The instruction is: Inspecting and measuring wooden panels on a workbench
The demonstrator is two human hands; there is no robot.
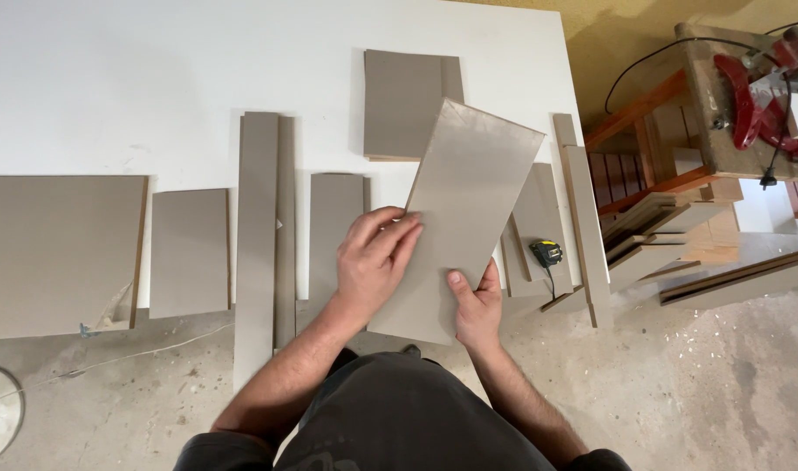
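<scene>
I hold a grey-brown rectangular board [469,192] tilted up over the white sheet [137,78] on the floor. My left hand [373,257] lies on its left edge with fingers spread over the face. My right hand [477,305] grips its lower right edge, thumb on top. Under and around the board lie other cut panels of the same colour: a long narrow strip [258,235], a shorter panel [334,218] and a squarish panel [401,100] further away.
A large panel [59,253] and a smaller one [188,253] lie at the left. Narrow strips [586,227] and a yellow-black tape measure [547,253] lie at the right. A wooden stand with a red saw [757,96] and stacked offcuts [652,235] stands at the right on the concrete floor.
</scene>
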